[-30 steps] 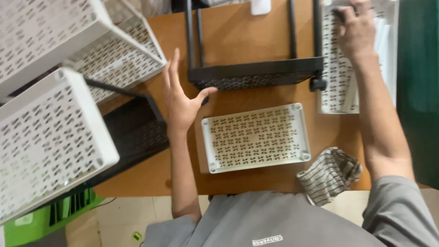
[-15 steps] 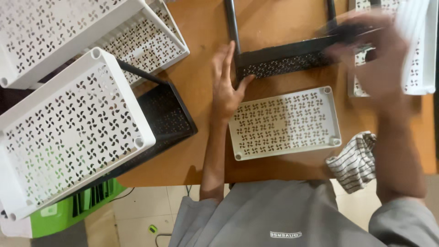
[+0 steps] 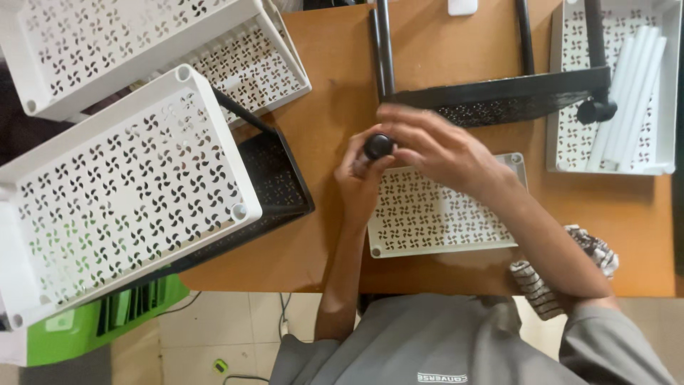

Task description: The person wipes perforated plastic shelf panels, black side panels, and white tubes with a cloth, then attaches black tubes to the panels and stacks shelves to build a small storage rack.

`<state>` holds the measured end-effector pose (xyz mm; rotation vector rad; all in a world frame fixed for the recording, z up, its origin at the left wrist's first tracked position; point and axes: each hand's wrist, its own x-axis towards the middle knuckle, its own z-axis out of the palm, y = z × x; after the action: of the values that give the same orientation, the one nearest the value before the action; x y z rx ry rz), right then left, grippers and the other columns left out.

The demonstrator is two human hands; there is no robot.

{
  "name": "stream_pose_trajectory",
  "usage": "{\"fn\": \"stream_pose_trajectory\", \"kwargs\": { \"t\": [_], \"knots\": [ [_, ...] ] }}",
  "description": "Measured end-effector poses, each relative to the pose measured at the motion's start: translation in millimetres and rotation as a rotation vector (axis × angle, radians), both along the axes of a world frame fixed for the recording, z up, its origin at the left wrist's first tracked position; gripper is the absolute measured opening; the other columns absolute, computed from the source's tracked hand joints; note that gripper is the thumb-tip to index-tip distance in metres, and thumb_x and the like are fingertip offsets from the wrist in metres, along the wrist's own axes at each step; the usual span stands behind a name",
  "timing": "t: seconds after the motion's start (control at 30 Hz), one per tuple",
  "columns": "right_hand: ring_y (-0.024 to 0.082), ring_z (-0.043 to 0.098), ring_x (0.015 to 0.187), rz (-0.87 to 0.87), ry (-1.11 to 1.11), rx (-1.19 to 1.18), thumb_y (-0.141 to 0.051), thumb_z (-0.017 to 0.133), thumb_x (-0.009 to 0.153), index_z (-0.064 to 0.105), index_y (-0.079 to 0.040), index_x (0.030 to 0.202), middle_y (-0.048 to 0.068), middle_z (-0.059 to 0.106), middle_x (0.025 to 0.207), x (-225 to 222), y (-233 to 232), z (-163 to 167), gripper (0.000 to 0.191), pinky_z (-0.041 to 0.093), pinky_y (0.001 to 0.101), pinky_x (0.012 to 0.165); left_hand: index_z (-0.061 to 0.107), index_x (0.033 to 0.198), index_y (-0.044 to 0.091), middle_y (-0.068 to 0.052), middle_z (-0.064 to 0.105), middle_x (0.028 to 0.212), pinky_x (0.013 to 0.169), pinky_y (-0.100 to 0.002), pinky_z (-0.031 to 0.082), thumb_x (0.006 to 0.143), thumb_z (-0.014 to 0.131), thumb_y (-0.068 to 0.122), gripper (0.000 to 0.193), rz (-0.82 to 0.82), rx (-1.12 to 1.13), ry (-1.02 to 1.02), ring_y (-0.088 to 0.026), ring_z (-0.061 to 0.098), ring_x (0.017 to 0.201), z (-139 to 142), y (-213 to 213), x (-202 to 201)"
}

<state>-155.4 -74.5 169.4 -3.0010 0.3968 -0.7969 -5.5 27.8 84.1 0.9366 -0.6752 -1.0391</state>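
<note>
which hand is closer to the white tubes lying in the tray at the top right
Right. The right hand is over the small white perforated panel, nearer the white tubes. The left hand is farther left, holding a small black wheel.

Bench centre: perforated tray [image 3: 442, 214] lies flat.
Left: stacked shelves [image 3: 121, 178].
Right: tray of tubes [image 3: 570, 93].
Behind: frame [image 3: 499, 96].

Bright, even daylight, soft shadows; slight motion blur around the fingers [image 3: 399, 125], with wide-angle bending farther out.
</note>
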Motion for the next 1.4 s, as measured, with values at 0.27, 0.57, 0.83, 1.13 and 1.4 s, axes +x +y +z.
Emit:
{"fn": "stream_pose_trajectory", "kwargs": {
  "t": [0.27, 0.57, 0.83, 1.13, 1.4],
  "knots": [
    [0.028, 0.065, 0.118, -0.183, 0.051, 0.28, -0.032, 0.08, 0.087, 0.064, -0.008, 0.136, 0.011, 0.071, 0.126, -7, -33, 12, 0.057, 0.049, 0.0439, 0.101, 0.061, 0.131, -0.004, -0.019, 0.064, 0.141, 0.116, -0.038, 0.054, 0.089, 0.077, -0.017, 0.047, 0.122, -0.196, -0.262, -0.025, 0.063, 0.132, -24, -18, 1],
    [0.025, 0.068, 0.112, -0.183, -0.039, 0.333, -0.031, 0.077, 0.095, 0.067, -0.014, 0.133, 0.006, 0.074, 0.12, -8, -40, -1, 0.042, 0.052, 0.0429, 0.098, 0.057, 0.141, 0.005, -0.021, 0.043, 0.153, 0.116, -0.044, 0.05, 0.084, 0.09, 0.006, 0.067, 0.163, -0.107, -0.924, -0.039, 0.051, 0.14, 19, -26, 26],
    [0.026, 0.069, 0.105, -0.234, -0.016, 0.31, -0.063, 0.088, 0.062, 0.069, -0.011, 0.126, 0.008, 0.073, 0.107, -1, -39, 2, 0.085, 0.051, 0.0434, 0.093, 0.038, 0.16, 0.007, -0.014, 0.045, 0.164, 0.124, -0.042, 0.048, 0.098, 0.079, 0.02, 0.076, -0.033, -0.201, -1.042, -0.034, 0.05, 0.151, 29, -40, 31],
    [0.026, 0.07, 0.097, -0.218, -0.045, 0.378, -0.065, 0.09, 0.06, 0.071, -0.011, 0.121, 0.008, 0.073, 0.103, 0, -39, 4, 0.084, 0.051, 0.0423, 0.085, 0.046, 0.155, 0.005, -0.015, 0.052, 0.158, 0.121, -0.041, 0.049, 0.095, 0.079, 0.011, 0.068, 0.0, -0.177, -1.048, -0.034, 0.054, 0.147, 33, -36, 26],
    [0.033, 0.027, 0.156, -0.401, -0.228, 0.127, -0.046, 0.087, 0.087, 0.047, -0.012, 0.153, 0.01, 0.038, 0.16, -69, -32, 4, 0.085, 0.02, 0.0557, 0.13, 0.042, 0.153, 0.002, -0.019, 0.042, 0.156, 0.118, -0.042, 0.044, 0.083, 0.085, 0.023, 0.085, -0.117, -0.266, -0.837, -0.029, 0.045, 0.144, 47, -32, 33]
  ]
}}
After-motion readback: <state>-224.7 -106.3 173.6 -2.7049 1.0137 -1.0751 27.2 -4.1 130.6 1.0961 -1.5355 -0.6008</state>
